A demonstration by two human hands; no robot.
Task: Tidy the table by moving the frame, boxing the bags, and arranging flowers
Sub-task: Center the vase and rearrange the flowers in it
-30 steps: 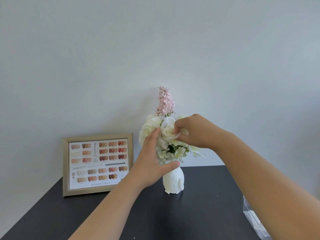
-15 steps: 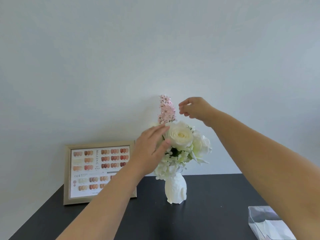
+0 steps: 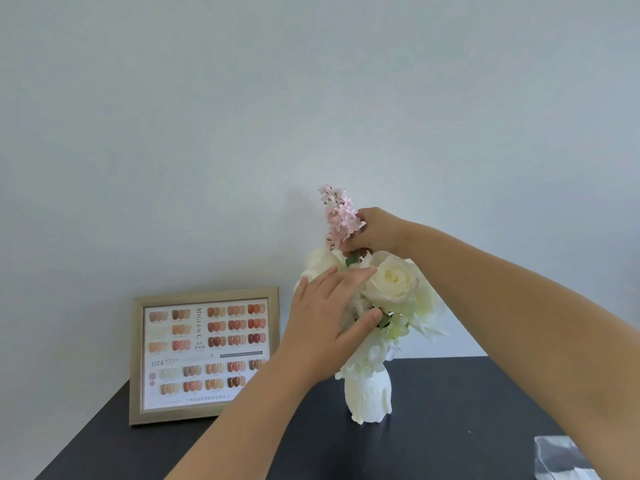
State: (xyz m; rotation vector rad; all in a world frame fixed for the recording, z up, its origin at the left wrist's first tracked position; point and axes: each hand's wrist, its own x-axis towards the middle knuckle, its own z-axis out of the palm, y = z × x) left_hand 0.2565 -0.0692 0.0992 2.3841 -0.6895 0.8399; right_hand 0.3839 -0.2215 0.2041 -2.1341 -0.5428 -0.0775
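Head view: tall pink blossom spike (image 3: 340, 216) stands near upright, long axis vertical with the tip leaning slightly left, above the white roses (image 3: 393, 284) in a small white ceramic vase (image 3: 369, 398); right hand (image 3: 375, 230) is pinched closed on its lower stem, left hand (image 3: 329, 313) lies spread flat against the white blooms, gripping nothing. Vase sits mid-back on a black tabletop (image 3: 450, 410) against a plain pale wall (image 3: 311, 98), gold-framed nail-colour chart (image 3: 204, 355) leaning upright to its left, clear plastic box (image 3: 561, 459) at bottom right
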